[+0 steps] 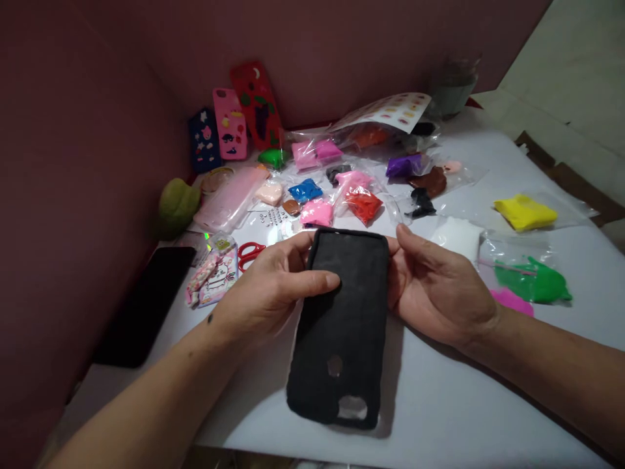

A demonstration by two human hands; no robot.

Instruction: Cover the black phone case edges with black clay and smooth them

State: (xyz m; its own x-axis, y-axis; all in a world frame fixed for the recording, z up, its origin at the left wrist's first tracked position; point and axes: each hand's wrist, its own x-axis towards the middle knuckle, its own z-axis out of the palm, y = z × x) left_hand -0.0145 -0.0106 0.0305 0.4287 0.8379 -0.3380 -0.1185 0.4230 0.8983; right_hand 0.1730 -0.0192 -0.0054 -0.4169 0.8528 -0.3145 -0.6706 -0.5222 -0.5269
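A black phone case is tilted above the white tabletop, its back facing me. It has a round hole and a larger rounded cutout at the near end, and its surface looks slightly uneven, like a clay coating. My left hand grips its upper left side, thumb flat on the back and fingers partly hidden behind. At the upper right edge, my right hand supports the case with fingers curled behind it; that thumb is raised off the surface. Red-handled scissors lie just beyond my left hand.
Bagged clay, including a red packet, a yellow packet and a green packet, spreads across the white table. A dark phone lies left. Decorated cases, one red, lean on the back wall near a glass jar.
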